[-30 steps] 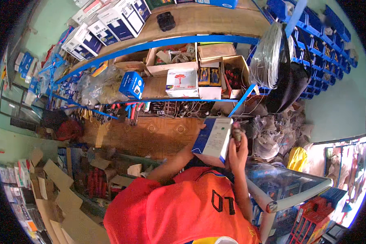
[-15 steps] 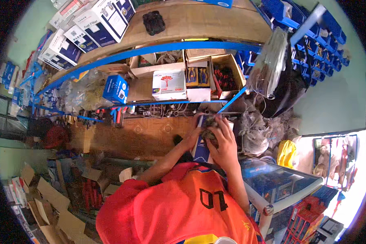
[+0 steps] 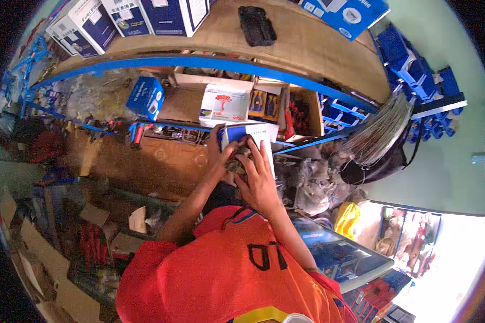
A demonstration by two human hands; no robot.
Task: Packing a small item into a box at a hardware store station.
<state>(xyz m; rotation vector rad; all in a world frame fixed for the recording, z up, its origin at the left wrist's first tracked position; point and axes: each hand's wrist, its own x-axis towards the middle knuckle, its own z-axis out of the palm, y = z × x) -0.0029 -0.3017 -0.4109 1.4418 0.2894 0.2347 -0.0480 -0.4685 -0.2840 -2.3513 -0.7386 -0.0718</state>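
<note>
A white-and-dark-blue cardboard box [image 3: 267,155] is held up in front of my chest, close to the lower shelf's edge. My left hand [image 3: 219,161] grips the box along its left side, fingers partly hidden behind it. Over the box's near face lies my right hand [image 3: 257,176], its fingers curled onto a small dark, crumpled thing [image 3: 236,163] that looks like a rag. That crumpled thing is pressed against the box, between my two hands.
Tall blue-and-white filter boxes [image 3: 170,19] and a black plastic case [image 3: 257,26] stand on the upper wooden shelf. Below sit a white box [image 3: 224,103], a blue box [image 3: 145,98] and cartons of pliers. A wire bundle [image 3: 380,129] hangs right, above a glass-topped counter [image 3: 339,250].
My view has turned. Both hands and the box have moved left and up, nearer the lower shelf, and the box's white face shows more. The right hand remains on the crumpled thing.
</note>
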